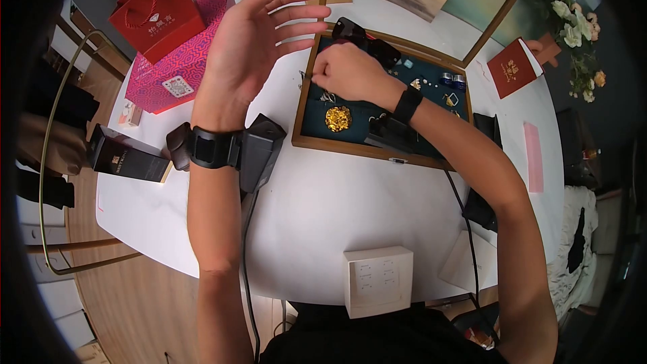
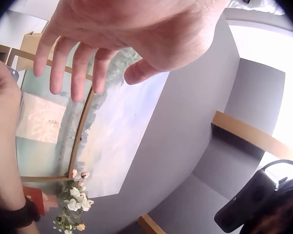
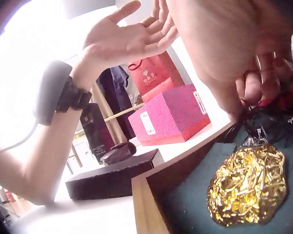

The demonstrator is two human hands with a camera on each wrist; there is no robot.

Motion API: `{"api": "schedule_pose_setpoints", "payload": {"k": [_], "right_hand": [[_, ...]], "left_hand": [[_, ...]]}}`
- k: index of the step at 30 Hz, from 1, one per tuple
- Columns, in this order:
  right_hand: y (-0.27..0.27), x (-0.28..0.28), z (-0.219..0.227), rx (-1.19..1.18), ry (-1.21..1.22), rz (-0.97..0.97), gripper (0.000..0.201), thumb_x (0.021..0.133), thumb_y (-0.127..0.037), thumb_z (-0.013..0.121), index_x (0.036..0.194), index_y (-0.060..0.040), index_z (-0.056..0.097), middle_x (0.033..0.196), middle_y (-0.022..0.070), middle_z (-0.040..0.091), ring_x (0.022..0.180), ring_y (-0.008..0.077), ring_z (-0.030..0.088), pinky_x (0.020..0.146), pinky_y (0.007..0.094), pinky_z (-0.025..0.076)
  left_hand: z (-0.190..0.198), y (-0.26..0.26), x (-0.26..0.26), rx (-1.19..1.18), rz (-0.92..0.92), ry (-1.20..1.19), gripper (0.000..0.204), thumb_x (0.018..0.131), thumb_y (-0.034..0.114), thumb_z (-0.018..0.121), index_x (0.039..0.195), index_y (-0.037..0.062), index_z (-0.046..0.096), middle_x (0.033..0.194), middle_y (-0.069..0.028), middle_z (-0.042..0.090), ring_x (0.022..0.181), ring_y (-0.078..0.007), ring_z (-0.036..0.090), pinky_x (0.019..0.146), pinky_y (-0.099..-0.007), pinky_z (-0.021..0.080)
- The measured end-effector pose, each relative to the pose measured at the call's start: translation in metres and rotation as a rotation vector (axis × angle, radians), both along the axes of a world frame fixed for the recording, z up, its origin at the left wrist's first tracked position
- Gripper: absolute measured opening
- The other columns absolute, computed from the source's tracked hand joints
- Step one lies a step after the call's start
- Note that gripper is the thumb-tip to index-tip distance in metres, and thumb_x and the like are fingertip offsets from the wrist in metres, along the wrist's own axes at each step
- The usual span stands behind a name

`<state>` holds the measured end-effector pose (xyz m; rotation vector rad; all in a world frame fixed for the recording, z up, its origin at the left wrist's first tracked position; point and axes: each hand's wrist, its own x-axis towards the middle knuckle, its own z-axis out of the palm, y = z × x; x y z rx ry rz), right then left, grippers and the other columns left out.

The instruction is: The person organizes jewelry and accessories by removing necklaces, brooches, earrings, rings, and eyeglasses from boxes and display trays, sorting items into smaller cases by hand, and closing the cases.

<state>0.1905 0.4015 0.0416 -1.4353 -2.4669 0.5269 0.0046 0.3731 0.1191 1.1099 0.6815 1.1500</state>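
My left hand [image 1: 246, 54] is raised palm up beside the jewelry box, its fingers spread and nothing in it. My right hand [image 1: 357, 74] reaches into the left part of the wooden jewelry box [image 1: 350, 147], fingers curled low at the lining. In the right wrist view, those fingers pinch at a tangle of black cord [image 3: 239, 119], partly hidden by the hand. Just below lies a gold, crumpled-looking pendant [image 3: 249, 185] with a silver-coloured clasp, flat on the dark green lining. Sunglasses [image 1: 367, 44] rest behind my right hand.
The box's glass lid [image 1: 495, 23] stands open at the back. Rings [image 1: 453, 81] and small jewelry lie inside. Left are a patterned pink box [image 1: 202, 47], a red gift bag [image 1: 156, 17] and black boxes [image 1: 263, 152]. A white box [image 1: 379, 282] stands at the front edge, near cables.
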Motion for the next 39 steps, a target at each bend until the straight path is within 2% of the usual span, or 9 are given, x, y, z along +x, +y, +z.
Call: {"api": "schedule_pose_setpoints", "payload": {"k": [4, 6, 18, 24, 26, 31, 33, 36, 39], "right_hand": [[0.010, 0.010, 0.014, 0.050, 0.121, -0.158, 0.019, 0.083, -0.022, 0.070, 0.090, -0.0047, 0.075, 0.085, 0.0149, 0.073, 0.082, 0.0327, 0.070, 0.075, 0.0416, 0.056], [0.014, 0.022, 0.018, 0.171, 0.176, -0.137, 0.019, 0.084, -0.022, 0.071, 0.090, -0.0046, 0.075, 0.083, 0.0146, 0.073, 0.078, 0.0306, 0.071, 0.073, 0.0400, 0.056], [0.026, 0.041, 0.026, 0.249, 0.229, -0.170, 0.022, 0.087, -0.023, 0.072, 0.093, -0.0022, 0.074, 0.079, 0.0140, 0.072, 0.077, 0.0283, 0.070, 0.071, 0.0371, 0.054], [0.050, 0.047, 0.034, 0.377, 0.436, -0.155, 0.027, 0.086, -0.029, 0.073, 0.094, -0.0023, 0.073, 0.080, 0.0099, 0.071, 0.073, 0.0221, 0.068, 0.069, 0.0330, 0.054], [0.058, 0.048, 0.040, 0.269, 0.525, -0.171, 0.030, 0.087, -0.032, 0.073, 0.095, -0.0033, 0.073, 0.082, 0.0071, 0.071, 0.073, 0.0183, 0.068, 0.069, 0.0319, 0.054], [0.082, 0.050, 0.043, 0.247, 0.465, -0.182, 0.030, 0.086, -0.033, 0.074, 0.092, -0.0033, 0.073, 0.078, 0.0056, 0.071, 0.067, 0.0153, 0.067, 0.065, 0.0296, 0.053], [0.090, 0.051, 0.039, 0.051, 0.499, -0.200, 0.030, 0.086, -0.032, 0.075, 0.092, -0.0031, 0.073, 0.072, 0.0057, 0.070, 0.057, 0.0146, 0.064, 0.060, 0.0297, 0.052], [0.098, 0.053, 0.031, 0.035, 0.418, -0.253, 0.029, 0.085, -0.031, 0.075, 0.091, -0.0032, 0.074, 0.068, 0.0058, 0.069, 0.052, 0.0131, 0.062, 0.058, 0.0307, 0.052], [0.091, 0.051, 0.031, 0.028, 0.350, -0.280, 0.030, 0.085, -0.032, 0.073, 0.091, -0.0024, 0.073, 0.070, 0.0088, 0.070, 0.057, 0.0186, 0.066, 0.060, 0.0330, 0.053]], "left_hand": [[0.001, -0.001, -0.002, 0.014, -0.004, 0.004, 0.043, 0.101, 0.039, 0.048, 0.118, 0.0021, 0.064, 0.108, -0.0161, 0.072, 0.095, -0.0206, 0.070, 0.087, -0.0317, 0.052], [0.001, 0.000, -0.002, 0.018, -0.007, 0.001, 0.043, 0.101, 0.038, 0.048, 0.118, 0.0020, 0.064, 0.108, -0.0160, 0.072, 0.095, -0.0206, 0.070, 0.087, -0.0316, 0.052], [0.002, 0.000, -0.002, 0.005, 0.001, 0.008, 0.044, 0.101, 0.038, 0.048, 0.119, 0.0016, 0.064, 0.107, -0.0153, 0.072, 0.095, -0.0200, 0.070, 0.087, -0.0313, 0.052], [-0.006, 0.004, -0.002, 0.037, 0.005, 0.104, 0.044, 0.102, 0.039, 0.045, 0.123, 0.0030, 0.061, 0.113, -0.0131, 0.070, 0.103, -0.0224, 0.067, 0.093, -0.0356, 0.049], [-0.011, 0.006, 0.001, 0.050, 0.072, 0.166, 0.040, 0.100, 0.039, 0.052, 0.118, 0.0051, 0.066, 0.105, -0.0106, 0.073, 0.092, -0.0158, 0.069, 0.085, -0.0293, 0.051], [-0.010, 0.006, 0.004, 0.009, 0.048, 0.158, 0.042, 0.100, 0.039, 0.051, 0.119, 0.0039, 0.064, 0.108, -0.0113, 0.071, 0.096, -0.0189, 0.068, 0.091, -0.0340, 0.049], [-0.007, 0.005, 0.002, 0.012, 0.041, 0.149, 0.042, 0.100, 0.039, 0.051, 0.119, 0.0040, 0.064, 0.108, -0.0114, 0.071, 0.096, -0.0189, 0.068, 0.091, -0.0340, 0.049], [-0.005, 0.003, 0.001, 0.003, 0.050, 0.112, 0.042, 0.100, 0.039, 0.050, 0.119, 0.0039, 0.064, 0.109, -0.0116, 0.070, 0.096, -0.0191, 0.067, 0.090, -0.0342, 0.049], [-0.005, 0.003, 0.001, 0.003, 0.047, 0.110, 0.043, 0.100, 0.040, 0.050, 0.119, 0.0037, 0.064, 0.109, -0.0116, 0.070, 0.096, -0.0194, 0.067, 0.091, -0.0344, 0.049]]}}
